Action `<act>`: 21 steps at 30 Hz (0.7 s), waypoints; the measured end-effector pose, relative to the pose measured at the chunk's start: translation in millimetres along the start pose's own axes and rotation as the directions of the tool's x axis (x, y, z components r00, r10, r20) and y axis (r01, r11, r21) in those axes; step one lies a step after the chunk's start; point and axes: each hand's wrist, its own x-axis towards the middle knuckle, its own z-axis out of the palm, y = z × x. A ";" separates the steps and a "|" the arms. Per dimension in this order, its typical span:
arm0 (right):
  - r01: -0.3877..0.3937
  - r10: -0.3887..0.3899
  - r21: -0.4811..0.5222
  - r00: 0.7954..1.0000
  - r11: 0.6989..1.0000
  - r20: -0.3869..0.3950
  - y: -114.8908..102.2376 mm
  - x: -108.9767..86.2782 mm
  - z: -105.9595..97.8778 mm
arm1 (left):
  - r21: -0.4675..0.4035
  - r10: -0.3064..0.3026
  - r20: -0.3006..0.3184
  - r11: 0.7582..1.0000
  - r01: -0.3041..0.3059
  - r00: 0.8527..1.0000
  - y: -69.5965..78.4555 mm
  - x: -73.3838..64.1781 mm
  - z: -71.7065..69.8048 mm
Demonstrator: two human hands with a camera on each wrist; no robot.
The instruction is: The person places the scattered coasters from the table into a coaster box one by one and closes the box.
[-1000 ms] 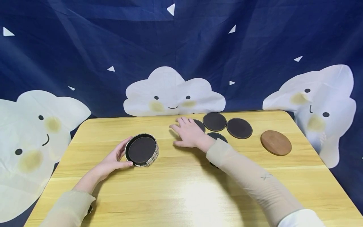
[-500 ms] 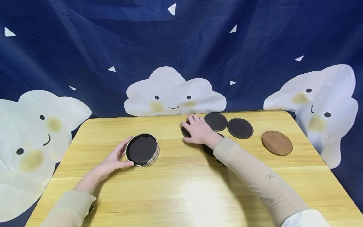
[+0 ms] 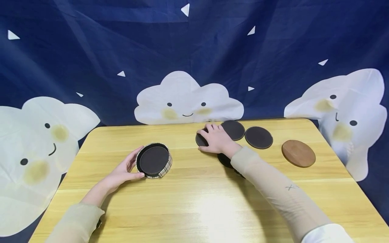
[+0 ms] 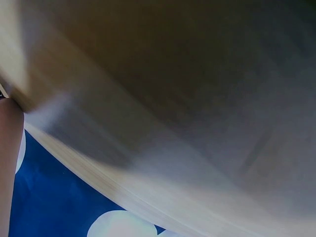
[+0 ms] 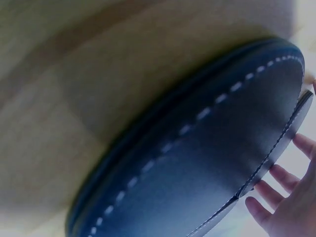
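On the left of the head view, my left hand (image 3: pixel 121 172) holds a round plaid-sided holder (image 3: pixel 166 167) by its left side, thumb at the near rim. A black coaster (image 3: pixel 153 160) lies inside it. My right hand (image 3: pixel 217 139) reaches over another black round coaster (image 3: pixel 202 138), its bent fingers and thumb at the edges; part of this coaster is hidden under the palm. Beneath the right wrist a further black coaster (image 3: pixel 225 160) is partly covered. A stitched coaster (image 5: pixel 212 143) fills much of the right wrist view, with the fingertips (image 5: pixel 277 173) beyond it.
Two more black coasters (image 3: pixel 232 130) (image 3: pixel 259 137) lie at the back, near the right hand. Farther right is a brown wooden disc (image 3: pixel 299 153). The wooden table (image 3: pixel 176 209) ends at a blue cloth backdrop (image 3: pixel 212 40) with printed clouds.
My right hand has moved slightly right, from beside the group of black coasters onto its leftmost coaster, and settled there. The left hand keeps its grip on the plaid holder.
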 end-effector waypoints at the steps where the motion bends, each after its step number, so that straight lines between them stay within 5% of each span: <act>1: 0.000 0.000 0.005 1.000 1.000 0.001 0.5 -0.1 -0.3 | 0.000 -0.002 0.001 1.000 0.002 1.000 0.0 0.4 0.0; 21: -0.045 0.043 0.078 0.999 0.996 0.030 -1.2 5.1 1.4 | -0.012 0.003 0.002 1.000 -0.003 1.000 -1.0 1.8 -1.4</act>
